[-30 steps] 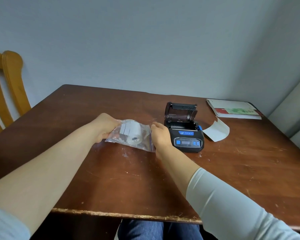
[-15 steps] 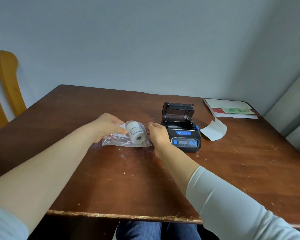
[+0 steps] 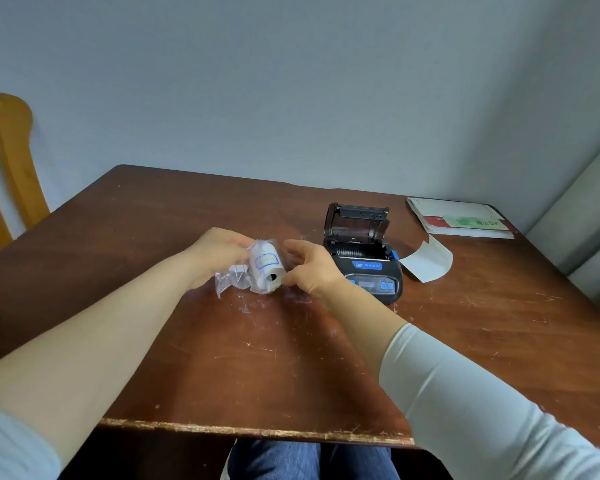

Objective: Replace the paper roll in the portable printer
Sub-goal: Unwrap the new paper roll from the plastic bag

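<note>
A white paper roll (image 3: pixel 266 269) with blue label outlines sticks out of a crumpled clear plastic bag (image 3: pixel 232 279) on the brown table (image 3: pixel 291 368). My left hand (image 3: pixel 215 252) grips the bag and the back of the roll. My right hand (image 3: pixel 309 266) has its thumb and fingertips on the roll's near end. The black portable printer (image 3: pixel 362 258) sits just right of my right hand, lid raised, its paper bay open. A curled strip of white paper (image 3: pixel 428 261) lies right of the printer.
A flat booklet with red and green print (image 3: pixel 461 220) lies at the table's far right corner. A wooden chair back (image 3: pixel 7 168) stands at the left. The wall runs behind the table, and a pale curtain or panel (image 3: pixel 589 230) hangs at the right.
The roll has come out of the bag: first it lay inside the clear plastic, now most of it is bare and the bag is bunched behind it. My right hand has shifted onto the roll's end.
</note>
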`<control>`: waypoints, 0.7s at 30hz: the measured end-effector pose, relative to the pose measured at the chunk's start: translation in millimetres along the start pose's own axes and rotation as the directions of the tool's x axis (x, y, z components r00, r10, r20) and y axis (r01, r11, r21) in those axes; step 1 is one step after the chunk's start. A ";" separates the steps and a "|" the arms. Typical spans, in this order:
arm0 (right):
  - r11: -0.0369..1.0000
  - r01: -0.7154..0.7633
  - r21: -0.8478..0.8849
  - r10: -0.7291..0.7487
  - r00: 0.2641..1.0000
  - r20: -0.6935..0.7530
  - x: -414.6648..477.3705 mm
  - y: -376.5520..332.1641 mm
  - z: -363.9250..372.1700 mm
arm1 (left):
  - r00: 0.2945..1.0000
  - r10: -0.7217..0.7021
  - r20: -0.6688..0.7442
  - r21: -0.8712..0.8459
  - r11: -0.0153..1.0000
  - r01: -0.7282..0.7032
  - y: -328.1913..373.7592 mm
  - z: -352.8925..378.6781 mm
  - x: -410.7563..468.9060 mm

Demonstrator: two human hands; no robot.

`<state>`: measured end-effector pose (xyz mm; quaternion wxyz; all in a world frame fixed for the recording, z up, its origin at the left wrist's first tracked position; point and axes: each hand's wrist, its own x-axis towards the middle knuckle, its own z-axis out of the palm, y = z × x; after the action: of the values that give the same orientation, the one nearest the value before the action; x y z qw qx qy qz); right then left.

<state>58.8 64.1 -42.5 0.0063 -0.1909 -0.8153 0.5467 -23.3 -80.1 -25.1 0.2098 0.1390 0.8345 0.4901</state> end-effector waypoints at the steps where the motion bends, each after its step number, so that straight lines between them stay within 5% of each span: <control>1: 0.999 0.029 -0.034 -0.028 1.000 0.011 0.6 -1.7 -1.3 | 0.997 -0.003 0.075 -0.042 0.999 0.006 0.8 -2.5 -1.7; 6: 0.973 0.106 -0.207 -0.096 0.994 0.059 5.9 -10.1 -2.6 | 0.943 0.058 0.327 0.202 0.971 -0.130 -1.9 -6.5 -6.0; 21: 0.917 0.125 -0.380 -0.202 0.964 -0.171 -0.9 -5.3 8.0 | 0.980 0.141 0.139 0.244 0.954 -0.172 -14.0 -5.7 2.1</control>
<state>56.3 54.9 -40.8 0.1014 -0.1754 -0.9107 0.3600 -28.3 -90.3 -35.4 0.2005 0.2599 0.8628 0.3845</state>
